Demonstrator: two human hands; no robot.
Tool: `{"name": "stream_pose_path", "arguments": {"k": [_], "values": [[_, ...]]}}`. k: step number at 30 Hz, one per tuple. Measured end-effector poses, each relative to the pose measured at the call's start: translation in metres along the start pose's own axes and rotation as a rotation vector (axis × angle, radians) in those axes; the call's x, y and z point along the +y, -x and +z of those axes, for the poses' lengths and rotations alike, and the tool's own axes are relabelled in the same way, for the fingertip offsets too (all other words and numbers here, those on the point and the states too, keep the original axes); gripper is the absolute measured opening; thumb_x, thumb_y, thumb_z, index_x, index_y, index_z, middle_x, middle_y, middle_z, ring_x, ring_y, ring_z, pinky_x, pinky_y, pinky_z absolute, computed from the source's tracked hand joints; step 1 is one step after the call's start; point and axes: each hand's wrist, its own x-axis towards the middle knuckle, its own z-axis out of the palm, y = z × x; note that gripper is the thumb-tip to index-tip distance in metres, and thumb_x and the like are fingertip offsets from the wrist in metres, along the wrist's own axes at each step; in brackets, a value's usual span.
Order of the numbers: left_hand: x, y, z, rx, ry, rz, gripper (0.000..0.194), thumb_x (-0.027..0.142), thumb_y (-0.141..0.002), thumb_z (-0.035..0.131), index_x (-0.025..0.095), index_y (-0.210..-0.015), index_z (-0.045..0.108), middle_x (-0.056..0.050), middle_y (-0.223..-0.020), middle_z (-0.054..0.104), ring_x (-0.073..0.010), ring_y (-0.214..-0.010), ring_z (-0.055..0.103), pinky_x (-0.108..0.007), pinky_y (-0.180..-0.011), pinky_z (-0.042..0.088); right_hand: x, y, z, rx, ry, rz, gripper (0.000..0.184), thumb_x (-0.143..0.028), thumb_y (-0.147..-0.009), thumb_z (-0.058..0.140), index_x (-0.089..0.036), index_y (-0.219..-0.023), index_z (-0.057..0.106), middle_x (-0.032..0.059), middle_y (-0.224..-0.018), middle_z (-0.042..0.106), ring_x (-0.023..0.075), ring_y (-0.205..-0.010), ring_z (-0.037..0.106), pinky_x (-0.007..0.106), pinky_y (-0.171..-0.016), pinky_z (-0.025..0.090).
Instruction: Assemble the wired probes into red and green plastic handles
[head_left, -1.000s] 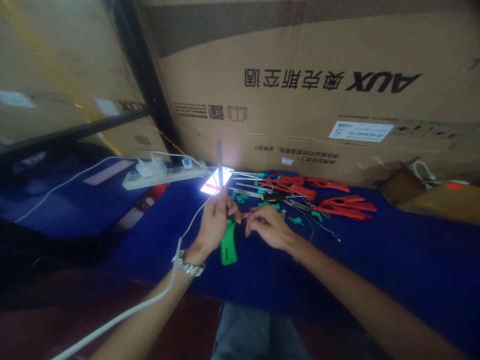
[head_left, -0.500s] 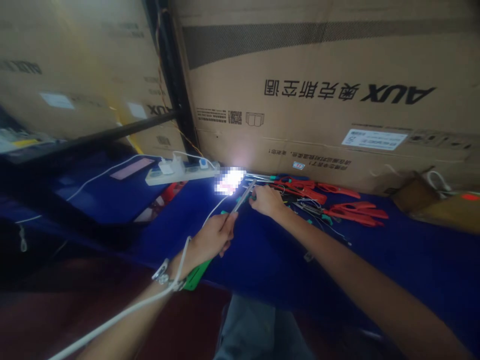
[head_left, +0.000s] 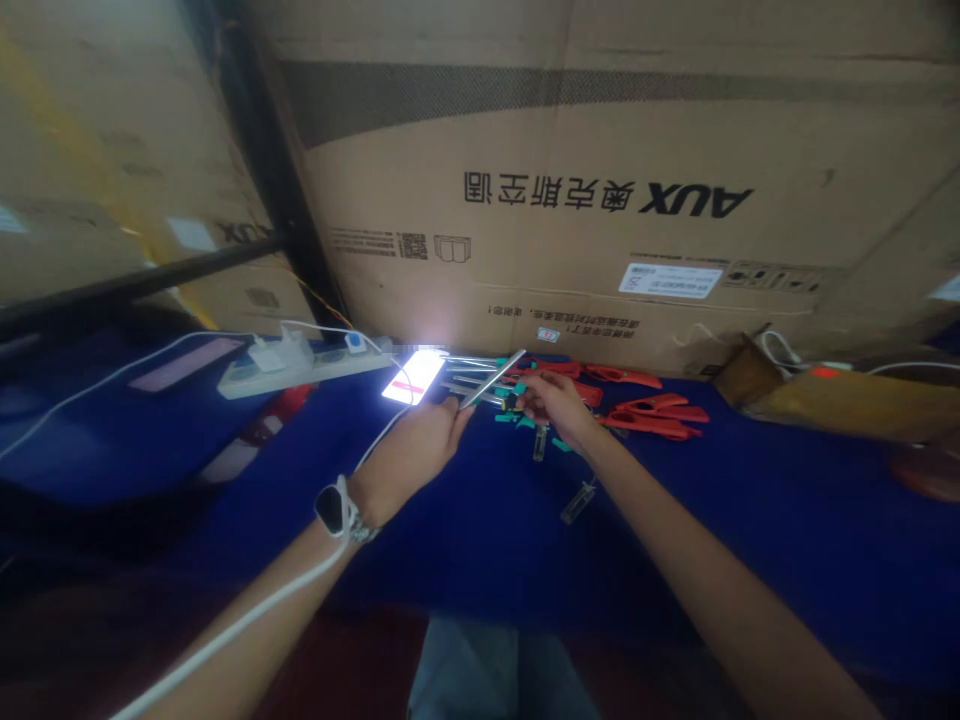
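My left hand (head_left: 420, 440) is closed around the lower end of a flat silver metal bar (head_left: 495, 378), which slants up to the right. My right hand (head_left: 555, 405) is just right of the bar, fingertips pinched together at a small dark-and-yellow piece (head_left: 512, 403); whether they grip it is hard to see. Under and behind the hands lie several thin metal rods (head_left: 472, 362) with green parts, and several red-handled tools (head_left: 652, 415) spread to the right. A brightly lit phone (head_left: 412, 376) rests left of the rods, with a white cable running near my left hand.
A white power strip (head_left: 300, 365) with plugs lies left on the blue tabletop (head_left: 480, 530). Large cardboard boxes (head_left: 570, 130) form the back wall, beside a dark metal post (head_left: 274, 150). Small clear tags (head_left: 577, 503) lie in front; a small open carton (head_left: 825, 400) stands right.
The view has shifted right. My left hand has turned palm-down with the bar, and the green plate under it is out of sight. My right hand has drawn back slightly from the bar.
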Motion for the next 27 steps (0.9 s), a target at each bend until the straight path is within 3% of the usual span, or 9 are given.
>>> {"name": "stream_pose_path", "arguments": {"k": [5, 8, 12, 17, 23, 27], "values": [[-0.009, -0.025, 0.019, -0.071, -0.048, 0.059, 0.026, 0.014, -0.070, 0.085, 0.023, -0.060, 0.062, 0.006, -0.046, 0.042, -0.0148, -0.039, 0.030, -0.025, -0.052, 0.033, 0.008, 0.010, -0.021, 0.127, -0.232, -0.003, 0.030, -0.047, -0.065, 0.067, -0.022, -0.071, 0.051, -0.0023, -0.057, 0.059, 0.0090, -0.043, 0.045, 0.020, -0.037, 0.027], [-0.014, -0.027, 0.024, -0.124, -0.154, 0.131, 0.019, 0.023, -0.073, 0.084, 0.024, -0.068, 0.066, 0.005, -0.049, 0.048, -0.0157, -0.038, 0.037, -0.025, -0.052, 0.037, 0.010, 0.012, -0.027, 0.215, -0.320, -0.031, 0.035, -0.049, -0.066, 0.069, -0.022, -0.067, 0.047, -0.0050, -0.056, 0.051, 0.0082, -0.044, 0.042, 0.020, -0.037, 0.027], [-0.020, -0.021, 0.025, -0.137, -0.374, 0.222, 0.012, 0.031, -0.083, 0.074, 0.024, -0.076, 0.068, 0.002, -0.052, 0.051, -0.0179, -0.042, 0.043, -0.027, -0.052, 0.033, 0.004, 0.012, -0.030, 0.330, -0.519, -0.070, 0.032, -0.042, -0.065, 0.074, -0.022, -0.067, 0.049, -0.0038, -0.060, 0.053, 0.0103, -0.053, 0.050, 0.019, -0.040, 0.034], [-0.019, -0.016, 0.027, -0.214, -0.588, 0.287, 0.016, 0.035, -0.093, 0.063, 0.022, -0.087, 0.070, -0.002, -0.058, 0.058, -0.0203, -0.046, 0.049, -0.029, -0.054, 0.030, 0.000, 0.014, -0.024, 0.332, -0.472, -0.160, 0.030, -0.042, -0.064, 0.075, -0.022, -0.074, 0.055, -0.0025, -0.066, 0.058, 0.0113, -0.055, 0.052, 0.020, -0.039, 0.037], [-0.010, -0.019, 0.027, -0.218, -0.276, 0.166, 0.013, 0.029, -0.084, 0.075, 0.022, -0.074, 0.069, 0.000, -0.057, 0.058, -0.0160, -0.044, 0.046, -0.026, -0.053, 0.034, 0.002, 0.017, -0.021, 0.276, -0.294, -0.324, 0.028, -0.043, -0.071, 0.074, -0.022, -0.078, 0.057, -0.0039, -0.066, 0.056, 0.0101, -0.053, 0.048, 0.020, -0.037, 0.039], [-0.004, -0.022, 0.024, -0.446, 0.054, -0.045, 0.032, 0.041, -0.088, 0.069, 0.021, -0.065, 0.060, 0.002, -0.052, 0.050, -0.0125, -0.040, 0.043, -0.023, -0.042, 0.033, -0.005, 0.018, -0.032, 0.147, -0.288, -0.389, 0.028, -0.044, -0.074, 0.076, -0.022, -0.086, 0.063, -0.0036, -0.070, 0.057, 0.0103, -0.057, 0.049, 0.019, -0.038, 0.040]]}}
